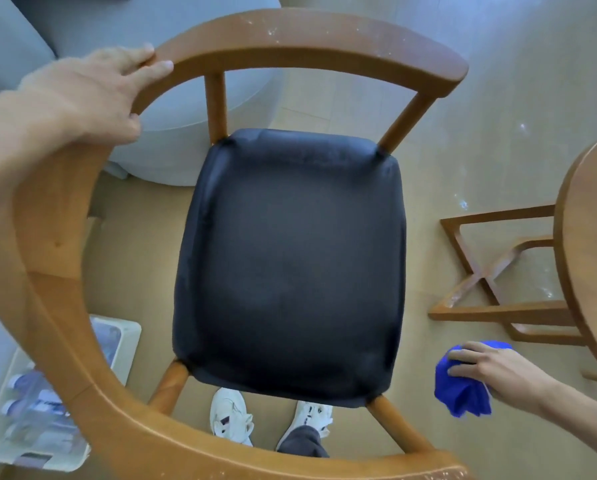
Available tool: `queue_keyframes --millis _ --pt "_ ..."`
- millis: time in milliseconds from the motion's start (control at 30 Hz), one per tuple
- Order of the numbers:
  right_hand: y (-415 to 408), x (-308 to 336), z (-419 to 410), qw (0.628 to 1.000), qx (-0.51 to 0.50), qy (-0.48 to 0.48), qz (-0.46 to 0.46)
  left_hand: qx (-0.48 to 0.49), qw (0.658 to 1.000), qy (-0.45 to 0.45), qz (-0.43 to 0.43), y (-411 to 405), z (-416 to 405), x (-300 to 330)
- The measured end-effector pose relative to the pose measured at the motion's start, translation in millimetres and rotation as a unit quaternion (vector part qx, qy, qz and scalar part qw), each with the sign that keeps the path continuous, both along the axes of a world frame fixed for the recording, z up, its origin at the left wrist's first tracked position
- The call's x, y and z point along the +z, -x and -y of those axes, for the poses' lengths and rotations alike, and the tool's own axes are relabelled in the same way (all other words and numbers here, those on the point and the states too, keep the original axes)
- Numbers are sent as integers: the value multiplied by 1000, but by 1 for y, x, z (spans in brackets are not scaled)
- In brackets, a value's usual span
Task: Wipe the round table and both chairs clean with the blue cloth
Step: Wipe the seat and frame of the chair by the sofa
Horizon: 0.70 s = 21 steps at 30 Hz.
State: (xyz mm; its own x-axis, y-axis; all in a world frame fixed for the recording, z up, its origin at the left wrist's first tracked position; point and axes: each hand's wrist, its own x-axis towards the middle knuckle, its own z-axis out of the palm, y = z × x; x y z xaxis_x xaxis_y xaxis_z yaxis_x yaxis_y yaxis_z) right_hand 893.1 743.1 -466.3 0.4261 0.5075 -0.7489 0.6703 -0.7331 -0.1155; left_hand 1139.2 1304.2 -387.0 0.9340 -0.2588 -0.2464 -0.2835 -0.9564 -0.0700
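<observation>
I am gripping the chair (290, 265) with my left hand (82, 95), fingers curled over the top of its curved wooden rail at the upper left, thumb hooked on the rail's inner side. My right hand (491, 368) is holding the cloth (463, 389), fingers and thumb closed round the bunched blue fabric, low at the right and clear of both chair and table.

The chair is filling most of my view, seen from straight above. Its rail is sweeping round from the top, down the left side and across the bottom, and pale specks are showing on the top stretch and at the bottom right end. Its dark padded seat (290, 271) is lying in the middle, carried on four wooden legs.

A pale grey sofa (172, 109) is standing beyond the chair at the upper left. The table (591, 237) is showing only as a curved wooden edge at the right, with its crossed base (491, 271) on the beige floor (428, 133) under it; white flecks are lying on the base and on the floor nearby.

A white bin (127, 334) holding bottles is sitting on the floor at the lower left, partly behind the rail. My white shoes (229, 415) are showing beneath the seat's near edge.
</observation>
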Motion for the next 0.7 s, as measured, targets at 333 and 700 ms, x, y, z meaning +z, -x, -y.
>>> queue_keyframes --millis 333,700 --pt "-149 -29 -184 871 -358 -154 298 1 998 -59 -10 -4 -4 5" --pt "-30 -17 -279 941 -291 -153 85 5 999 -39 -12 -8 -12 -1"
